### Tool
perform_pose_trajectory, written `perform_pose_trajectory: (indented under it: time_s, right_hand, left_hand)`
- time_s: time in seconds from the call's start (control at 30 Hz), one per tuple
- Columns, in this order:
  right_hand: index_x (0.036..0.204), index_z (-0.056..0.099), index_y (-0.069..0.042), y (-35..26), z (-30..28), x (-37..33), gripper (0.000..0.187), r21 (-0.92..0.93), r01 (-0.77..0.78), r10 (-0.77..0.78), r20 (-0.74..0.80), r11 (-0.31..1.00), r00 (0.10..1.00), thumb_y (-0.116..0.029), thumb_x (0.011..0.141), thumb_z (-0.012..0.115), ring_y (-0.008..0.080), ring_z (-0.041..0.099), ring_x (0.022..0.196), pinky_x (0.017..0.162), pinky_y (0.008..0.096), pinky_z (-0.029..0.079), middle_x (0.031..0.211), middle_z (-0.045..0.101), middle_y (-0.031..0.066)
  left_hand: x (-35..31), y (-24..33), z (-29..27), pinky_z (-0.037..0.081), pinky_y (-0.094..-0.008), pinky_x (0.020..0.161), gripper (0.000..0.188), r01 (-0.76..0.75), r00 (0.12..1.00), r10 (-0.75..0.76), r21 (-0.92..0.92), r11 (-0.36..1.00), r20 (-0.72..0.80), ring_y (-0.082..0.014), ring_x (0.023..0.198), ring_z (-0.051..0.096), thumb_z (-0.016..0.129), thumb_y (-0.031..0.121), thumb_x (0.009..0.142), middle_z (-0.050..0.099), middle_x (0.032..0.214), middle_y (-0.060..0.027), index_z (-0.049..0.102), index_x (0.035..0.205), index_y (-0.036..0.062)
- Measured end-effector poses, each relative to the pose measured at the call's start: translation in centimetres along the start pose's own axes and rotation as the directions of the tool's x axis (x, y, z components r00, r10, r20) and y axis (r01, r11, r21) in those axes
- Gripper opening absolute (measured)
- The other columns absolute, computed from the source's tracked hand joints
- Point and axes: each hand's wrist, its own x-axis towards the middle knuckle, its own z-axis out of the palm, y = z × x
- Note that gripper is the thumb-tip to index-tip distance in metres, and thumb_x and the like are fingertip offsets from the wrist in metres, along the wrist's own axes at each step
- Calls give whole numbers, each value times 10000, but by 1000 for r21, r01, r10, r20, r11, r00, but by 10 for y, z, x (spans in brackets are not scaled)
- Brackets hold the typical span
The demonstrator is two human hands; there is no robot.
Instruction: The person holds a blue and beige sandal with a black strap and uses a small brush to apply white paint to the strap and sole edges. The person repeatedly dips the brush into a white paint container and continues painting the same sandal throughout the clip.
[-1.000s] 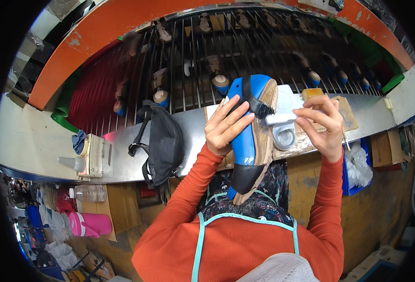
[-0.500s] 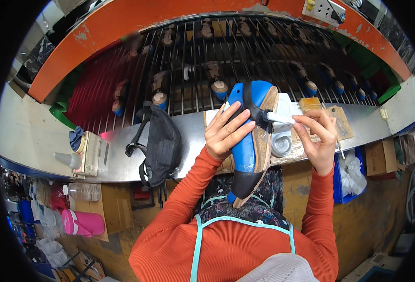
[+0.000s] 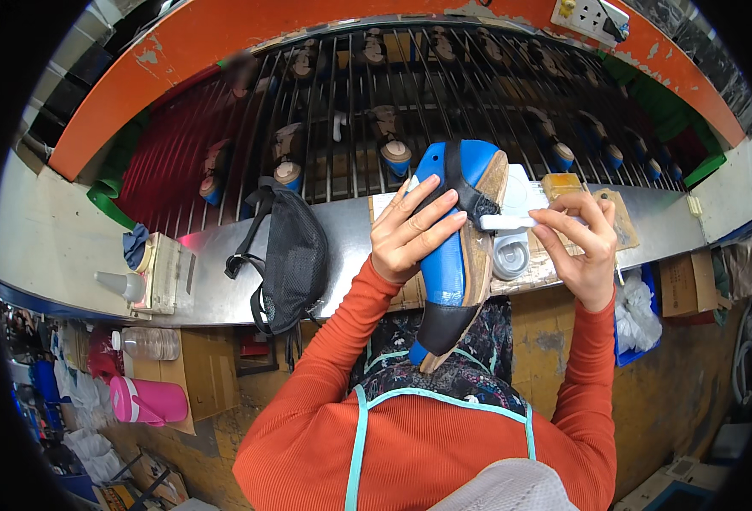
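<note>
My left hand [image 3: 408,237] lies with its fingers across a sandal on a blue shoe last [image 3: 442,279], gripping it from the left. The last stands tilted over the bench edge, its toe end up and away, with black straps [image 3: 453,163] around it and a brown sole along its right side. Between the thumb and fingers of my right hand [image 3: 582,247] is the end of a small white-handled brush [image 3: 507,222]. Its dark head touches the end of the black strap by the sole edge. Below the brush sits a round white cup [image 3: 510,257].
Behind the bench [image 3: 350,247], a rack of dark rods carries several shoes on lasts [image 3: 396,153]. A black mesh bag [image 3: 289,255] lies left of my left hand. A yellowish block [image 3: 561,185] is beyond my right hand. A blue bin with plastic bags [image 3: 638,319] stands below right.
The brush has swung to a more level angle, its head still at the strap by the sole edge. The shoe has shifted very slightly; both hands keep their holds.
</note>
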Motion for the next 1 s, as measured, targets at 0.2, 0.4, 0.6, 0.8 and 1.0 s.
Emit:
perform_pose_trajectory:
  time_s: [0.2, 0.4, 0.6, 0.8, 1.0]
  right_hand:
    - [895, 762, -129, 12, -8, 11, 156, 214, -54, 3, 234, 975, 972, -168, 745, 781, 113, 500, 641, 696, 300, 303, 836, 622, -3]
    - [887, 758, -73, 12, 13, -3, 146, 271, -111, 115, -1, 956, 993, -132, 755, 774, 118, 518, 673, 662, 276, 362, 844, 617, 24]
    - [919, 739, -15, 8, 33, -26, 141, 610, -220, 297, -28, 761, 954, -64, 787, 739, 138, 551, 737, 658, 262, 433, 858, 607, 66]
    - [950, 725, 20, -28, 55, -72, 133, 721, -432, 539, 95, 542, 837, -28, 829, 698, 130, 548, 772, 666, 232, 430, 867, 597, 70]
    - [948, 726, 20, -46, 52, -84, 137, 698, -506, 612, 122, 507, 781, -42, 827, 708, 114, 539, 753, 625, 222, 424, 865, 594, 69]
  left_hand:
    - [1, -1, 2, 476, -498, 983, 267, 31, 999, -32, -40, 999, -30, -353, 1128, 623, 718, 121, 761, 688, 1139, -113, 720, 1028, 123]
    - [-4, 2, 12, 477, -493, 980, 297, 96, 980, -121, -160, 982, -157, -375, 1129, 619, 728, 121, 757, 680, 1143, -159, 703, 1051, 96]
    - [-9, 4, 24, 491, -481, 962, 295, 103, 944, -163, -212, 972, -288, -410, 1122, 615, 724, 116, 768, 658, 1168, -205, 680, 1056, 73]
    - [-18, 2, 24, 488, -490, 964, 313, 163, 951, -172, -58, 985, -256, -403, 1142, 605, 733, 105, 752, 670, 1160, -177, 687, 1062, 99]
    - [-29, 0, 21, 473, -499, 979, 287, 164, 970, -151, 53, 985, -188, -373, 1148, 607, 713, 92, 761, 677, 1167, -131, 717, 1041, 155]
